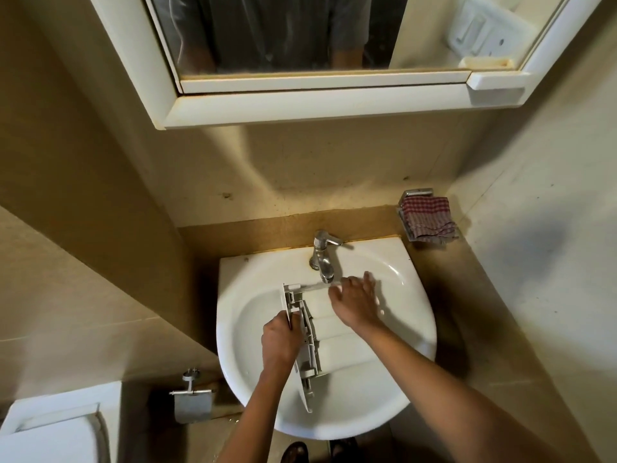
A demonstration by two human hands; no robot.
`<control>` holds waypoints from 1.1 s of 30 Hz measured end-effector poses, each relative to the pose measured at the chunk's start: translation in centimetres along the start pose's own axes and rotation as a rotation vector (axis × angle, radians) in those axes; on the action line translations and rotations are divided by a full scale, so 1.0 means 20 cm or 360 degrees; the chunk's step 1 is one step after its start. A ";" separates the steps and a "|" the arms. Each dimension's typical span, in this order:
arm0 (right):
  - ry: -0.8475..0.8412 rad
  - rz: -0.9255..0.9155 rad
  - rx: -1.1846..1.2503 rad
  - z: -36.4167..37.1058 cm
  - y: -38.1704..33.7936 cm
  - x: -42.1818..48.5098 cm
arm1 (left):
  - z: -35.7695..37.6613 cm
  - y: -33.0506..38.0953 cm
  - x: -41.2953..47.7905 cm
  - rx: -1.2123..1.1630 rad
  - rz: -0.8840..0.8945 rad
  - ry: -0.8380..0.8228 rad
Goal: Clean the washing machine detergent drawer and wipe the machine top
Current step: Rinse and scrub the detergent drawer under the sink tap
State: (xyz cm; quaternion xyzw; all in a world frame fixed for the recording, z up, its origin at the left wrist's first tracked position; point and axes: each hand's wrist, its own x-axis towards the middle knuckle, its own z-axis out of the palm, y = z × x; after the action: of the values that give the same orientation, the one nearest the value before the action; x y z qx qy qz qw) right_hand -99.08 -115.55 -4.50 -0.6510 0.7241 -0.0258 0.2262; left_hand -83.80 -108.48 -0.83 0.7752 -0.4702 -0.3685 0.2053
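Note:
The white detergent drawer (pixel 337 342) lies turned over in the white sink (pixel 253 315), its front panel to the left. My left hand (pixel 280 342) grips the front panel from the left side. With spread, straight fingers, my right hand (pixel 355 304) rests flat on the drawer's back end, just below the chrome tap (pixel 323 255). The tap's spout hangs over the drawer's far edge. A red-and-white checked cloth (pixel 427 220) sits folded on a wall soap holder at the sink's back right.
A mirror cabinet (pixel 320 105) juts out above the sink. A toilet (pixel 50 429) stands at lower left, with a paper holder (pixel 192 392) on the wall beside it. Beige walls close in on both sides.

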 end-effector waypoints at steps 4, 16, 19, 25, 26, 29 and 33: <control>-0.0016 -0.0099 0.0034 0.00 -0.15 -0.07 | 0.02 0.03 -0.01 0.0032 0.0035 -0.0015; -0.0091 0.0088 0.0461 -0.03 0.25 -0.04 | -0.07 0.04 -0.05 0.0148 0.0246 0.0231; -0.0045 -0.0194 0.0446 0.01 0.10 -0.09 | -0.06 0.05 -0.06 0.0171 0.0246 0.0165; 0.0263 -0.0754 0.0493 0.02 -0.18 -0.24 | -0.04 0.04 -0.09 0.0034 0.0104 0.0080; 0.0266 -0.0828 0.0473 0.03 -0.14 -0.24 | -0.05 0.05 -0.10 0.0010 0.0089 0.0082; 0.0242 -0.0954 0.0228 0.05 0.05 -0.22 | -0.06 0.06 -0.12 -0.0036 0.0068 0.0103; 0.0229 -0.0811 0.0114 0.08 0.10 -0.22 | -0.07 0.07 -0.13 -0.0050 0.0072 0.0101</control>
State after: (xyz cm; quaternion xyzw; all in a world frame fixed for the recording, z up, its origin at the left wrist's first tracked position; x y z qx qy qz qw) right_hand -100.06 -110.53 -5.33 -0.8004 0.5497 -0.1537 0.1832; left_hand -84.30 -106.93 2.07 0.7723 -0.4751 -0.3464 0.2403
